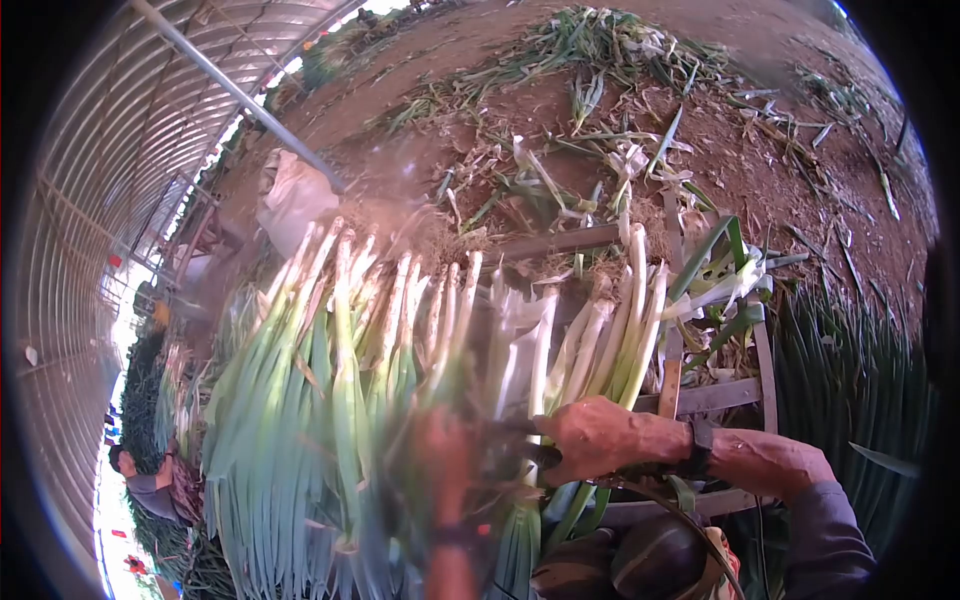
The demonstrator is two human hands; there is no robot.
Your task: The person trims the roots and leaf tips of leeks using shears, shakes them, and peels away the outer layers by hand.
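Long green onions (345,370) lie side by side in front of me, with white shafts and hairy roots pointing away and green leaves toward me. Motion smears my left hand (440,450) over the leaves near the middle of the row, so its fingers cannot be made out. My right hand (605,437), with a dark band at the wrist, is closed around a black tool (540,453) whose kind is partly hidden. Just beyond that hand, more green onions (620,330) rest with their white shafts together. Their roots reach the metal frame.
A metal frame (715,395) stands at the right, with stripped leaves caught on it. Onion waste (610,45) litters the soil ahead. A pale sack (295,195) and a grey pole (235,90) are at the far left. Another person (155,485) works at the lower left.
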